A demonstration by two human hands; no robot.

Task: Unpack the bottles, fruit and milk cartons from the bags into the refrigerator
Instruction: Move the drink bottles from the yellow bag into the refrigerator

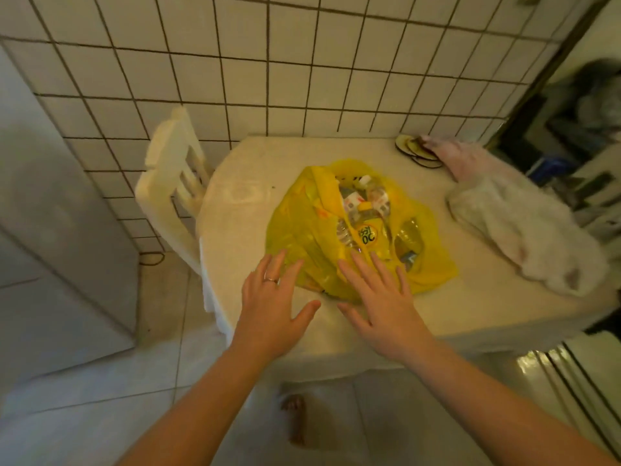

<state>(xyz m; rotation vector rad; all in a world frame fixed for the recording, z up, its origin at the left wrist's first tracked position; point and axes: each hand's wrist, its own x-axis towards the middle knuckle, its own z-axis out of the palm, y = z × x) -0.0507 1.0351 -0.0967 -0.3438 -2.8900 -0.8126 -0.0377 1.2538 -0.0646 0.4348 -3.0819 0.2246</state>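
A yellow plastic bag lies open on the round white table. Inside it I see clear plastic bottles and small cartons with red and white print. My left hand hovers with straight, spread fingers at the bag's near left edge; it wears a ring. Over the bag's near edge my right hand is spread flat, its fingertips at the yellow plastic. Neither hand holds anything. A white plastic bag lies on the table's right side, its contents hidden.
A white chair stands at the table's left against the tiled wall. The grey refrigerator side fills the left. Round coasters lie at the table's far edge. Cluttered shelves stand at the right. A bare foot is on the floor below.
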